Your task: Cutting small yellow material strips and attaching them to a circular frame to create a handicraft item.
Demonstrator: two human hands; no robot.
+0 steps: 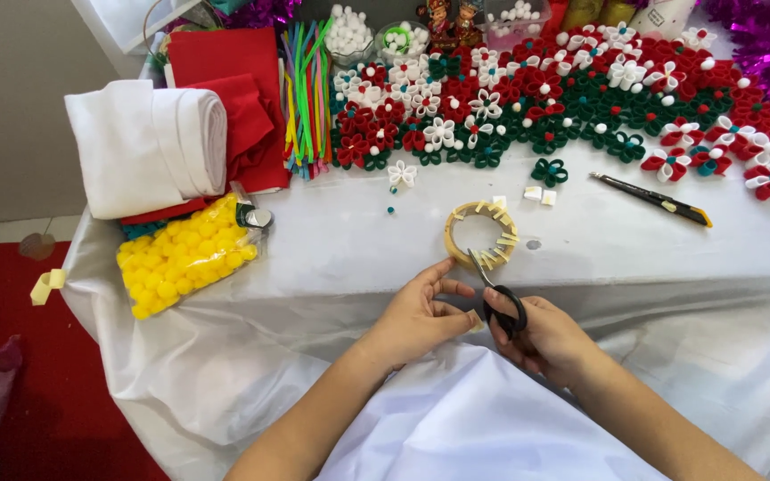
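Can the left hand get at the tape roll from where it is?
Probably yes: the left hand sits just short of the tape roll, with only bare white cloth between; the scissors lie to its right.

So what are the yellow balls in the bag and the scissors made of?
The balls look like soft, fuzzy fibre pompoms, matte, inside a clear shiny plastic bag. The scissors seem to have shiny metal blades and smooth black plastic handles, held by the right hand.

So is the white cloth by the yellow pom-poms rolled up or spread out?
Rolled up. The white cloth sits as a thick bundle, its spiral end layers showing, resting above the bag of yellow pom-poms.
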